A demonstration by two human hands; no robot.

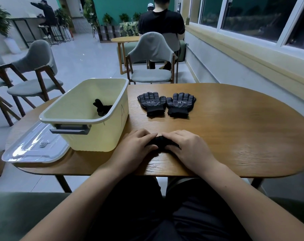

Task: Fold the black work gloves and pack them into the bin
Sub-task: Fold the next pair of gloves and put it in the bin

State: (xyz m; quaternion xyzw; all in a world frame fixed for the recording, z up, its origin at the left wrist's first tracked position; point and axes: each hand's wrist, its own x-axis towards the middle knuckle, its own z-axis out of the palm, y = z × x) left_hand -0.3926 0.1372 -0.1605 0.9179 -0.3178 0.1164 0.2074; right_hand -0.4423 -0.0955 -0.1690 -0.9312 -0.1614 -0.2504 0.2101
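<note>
Both hands work at the near edge of the worktop: the left hand and the right hand lie side by side with fingers curled over a small black glove bundle, gripping and pressing it down between them. Most of the bundle is hidden under the fingers, so how tight the fold is cannot be told. The chief risk is that knit fabric like this likely springs open: if either hand lets go before the other has a firm hold, the fold may unroll on the way to the bin, which stands just to the left. The bundle also sits close to the worktop's front edge, so a slip could send it into the lap. The bin wall is tall, and a low carry could catch the rim. A dark glove already lies in the bin. One flat glove and a second flat glove wait farther back, touching each other.
</note>
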